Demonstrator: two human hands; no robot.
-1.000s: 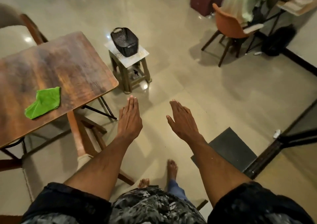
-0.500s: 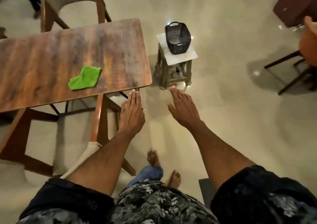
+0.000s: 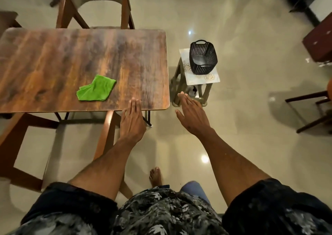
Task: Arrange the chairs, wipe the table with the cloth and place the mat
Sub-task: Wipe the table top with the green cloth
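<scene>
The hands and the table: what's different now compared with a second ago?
The person turned toward the table, so it now fills the view. The left hand has reached its near edge; the right hand came forward near the stool. Nothing was picked up or let go. Both hands stay flat and empty; the green cloth and black basket stayed put.

Dim, warm indoor light from overhead. Glossy floor (image 3: 233,126) shows small bright glare spots near the stool (image 3: 199,76) and lower centre, plus soft smeared reflections. Table (image 3: 53,54) top has a dull sheen, grain slightly smeared by motion blur. Soft shadows under the table and the chair (image 3: 309,108) at right. Strong wide-angle bending at the edges; corners darker and softer. Green cloth (image 3: 96,89) oversaturated. Overall soft, noisy detail.
</scene>
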